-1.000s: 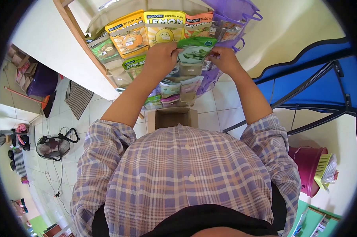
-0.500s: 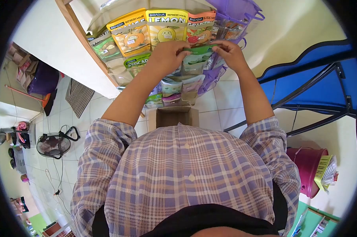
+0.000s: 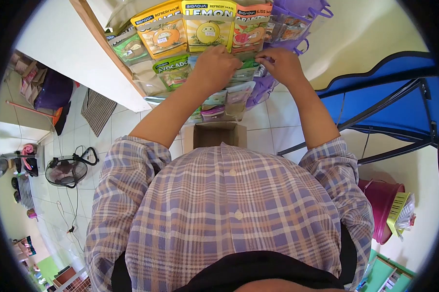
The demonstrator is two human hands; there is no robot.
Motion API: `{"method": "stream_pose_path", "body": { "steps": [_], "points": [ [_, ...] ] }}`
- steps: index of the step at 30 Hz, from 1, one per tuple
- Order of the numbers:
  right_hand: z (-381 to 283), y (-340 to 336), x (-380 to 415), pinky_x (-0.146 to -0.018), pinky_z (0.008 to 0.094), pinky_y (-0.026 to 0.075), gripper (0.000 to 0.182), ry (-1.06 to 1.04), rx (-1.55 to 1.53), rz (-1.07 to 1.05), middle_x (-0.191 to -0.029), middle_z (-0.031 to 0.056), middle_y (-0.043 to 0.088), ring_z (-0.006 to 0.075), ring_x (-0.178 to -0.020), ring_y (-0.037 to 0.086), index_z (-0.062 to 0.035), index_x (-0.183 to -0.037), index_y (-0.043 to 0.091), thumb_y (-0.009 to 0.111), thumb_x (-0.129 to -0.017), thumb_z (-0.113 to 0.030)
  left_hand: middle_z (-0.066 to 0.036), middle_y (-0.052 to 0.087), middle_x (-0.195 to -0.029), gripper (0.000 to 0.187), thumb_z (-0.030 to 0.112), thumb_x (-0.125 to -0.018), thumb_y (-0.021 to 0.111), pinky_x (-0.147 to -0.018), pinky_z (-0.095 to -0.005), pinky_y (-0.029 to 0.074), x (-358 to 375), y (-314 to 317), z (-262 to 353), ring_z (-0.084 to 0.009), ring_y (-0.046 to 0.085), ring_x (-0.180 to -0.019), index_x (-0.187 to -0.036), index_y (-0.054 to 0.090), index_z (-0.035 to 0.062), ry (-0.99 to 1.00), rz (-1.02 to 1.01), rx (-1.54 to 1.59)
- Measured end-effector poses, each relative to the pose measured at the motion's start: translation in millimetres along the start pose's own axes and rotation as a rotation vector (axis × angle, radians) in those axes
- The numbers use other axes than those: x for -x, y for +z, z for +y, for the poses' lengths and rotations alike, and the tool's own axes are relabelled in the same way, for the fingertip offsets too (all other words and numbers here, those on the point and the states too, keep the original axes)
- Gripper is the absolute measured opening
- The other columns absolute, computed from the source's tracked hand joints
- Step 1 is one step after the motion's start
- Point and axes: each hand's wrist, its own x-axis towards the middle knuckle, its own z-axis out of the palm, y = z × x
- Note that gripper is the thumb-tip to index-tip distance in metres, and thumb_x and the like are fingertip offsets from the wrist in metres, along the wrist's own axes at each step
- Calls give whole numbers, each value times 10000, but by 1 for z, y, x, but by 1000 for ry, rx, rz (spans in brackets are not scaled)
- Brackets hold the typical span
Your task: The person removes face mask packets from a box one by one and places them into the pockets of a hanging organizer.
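A hanging organizer (image 3: 146, 71) with clear pockets holds colourful mask packets: an orange one (image 3: 162, 38), a yellow lemon one (image 3: 210, 33), a grapefruit one (image 3: 249, 33) and a green avocado one (image 3: 173, 71). Below the grapefruit packet, a green packet (image 3: 245, 73) sits in a pocket between my hands. My left hand (image 3: 216, 67) is closed at the packet's left upper edge, its fingertips partly hidden. My right hand (image 3: 280, 65) pinches at the pocket's right upper edge; what lies between its fingers is too small to make out.
An open cardboard box (image 3: 214, 134) stands on the tiled floor below the organizer. Purple organizer pockets (image 3: 290, 27) hang at the right. A folded blue table (image 3: 389, 104) with black legs leans further right, above a magenta bin (image 3: 382, 207). A fan (image 3: 66, 172) stands at left.
The green packet sits lower and shows less between my hands. My left hand has moved slightly right and up, my right hand slightly right. The view has shifted a little.
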Motion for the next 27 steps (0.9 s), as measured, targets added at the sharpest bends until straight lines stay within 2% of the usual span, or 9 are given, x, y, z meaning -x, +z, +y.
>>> {"method": "stream_pose_path", "body": {
  "steps": [5, 7, 8, 12, 14, 18, 21, 24, 27],
  "points": [
    [-6, 3, 5, -654, 323, 488, 159, -116, 27, 140, -865, 57, 665, 231, -739, 610, -134, -909, 693, 718, -803, -250, -24, 674, -916, 170, 167, -774, 690, -742, -357, 488, 7, 4, -1, -216, 584, -843, -940, 706, 132, 113, 216, 61],
    [-22, -2, 19, -622, 353, 472, 187, 119, -218, 273, -808, 66, 620, 257, -715, 588, -102, -850, 653, 714, -791, -269, -69, 635, -933, 196, 143, -759, 653, -739, -387, 482, 19, 0, 9, -258, 589, -820, -951, 652, 102, 102, 325, 186],
    [-27, 1, 30, -622, 353, 472, 187, 114, -223, 273, -808, 66, 620, 257, -715, 588, -102, -850, 653, 714, -791, -269, -69, 635, -933, 196, 143, -759, 653, -739, -387, 482, 30, 0, 13, -258, 589, -820, -951, 652, 102, 98, 326, 180],
    [-44, 38, 89, -596, 349, 452, 215, 158, -356, 126, -798, 81, 594, 257, -679, 572, -60, -826, 607, 727, -781, -232, -106, 607, -1006, 271, 176, -795, 685, -799, -414, 496, 106, 34, 29, -334, 606, -930, -1049, 640, 92, -177, -312, 464],
    [-51, 61, 115, -608, 364, 458, 189, 103, -367, 70, -822, 82, 607, 265, -692, 584, -68, -829, 615, 715, -786, -222, -145, 557, -1093, 299, 210, -789, 701, -816, -415, 492, 152, 55, 35, -348, 584, -989, -1046, 622, 78, -299, -406, 514],
    [-58, 77, 138, -638, 387, 462, 167, 217, -385, -38, -846, 90, 622, 284, -748, 604, -72, -848, 623, 699, -794, -211, -175, 512, -1160, 318, 241, -775, 724, -833, -424, 479, 216, 70, 30, -360, 551, -1020, -1007, 608, 58, -543, -524, 544],
    [-50, 82, 142, -675, 410, 464, 160, 202, -262, 2, -885, 103, 628, 304, -814, 611, -73, -872, 628, 686, -800, -205, -172, 541, -1083, 332, 250, -756, 747, -873, -417, 459, 275, 96, 5, -357, 532, -1020, -979, 600, 53, -717, -357, 397],
    [-40, 90, 134, -725, 416, 471, 191, 296, -313, -132, -936, 110, 634, 321, -894, 608, -73, -923, 640, 683, -799, -213, -166, 562, -1031, 330, 255, -756, 749, -891, -406, 452, 292, 88, -9, -342, 540, -1020, -979, 605, 59, -810, -392, 288],
    [-41, 111, 134, -771, 419, 486, 236, 292, -393, -429, -1011, 113, 624, 327, -929, 605, -86, -996, 645, 680, -798, -211, -159, 583, -1021, 306, 273, -776, 730, -899, -399, 452, 292, 84, -10, -330, 556, -1018, -955, 618, 52, -943, -408, 281]
  ]
}}
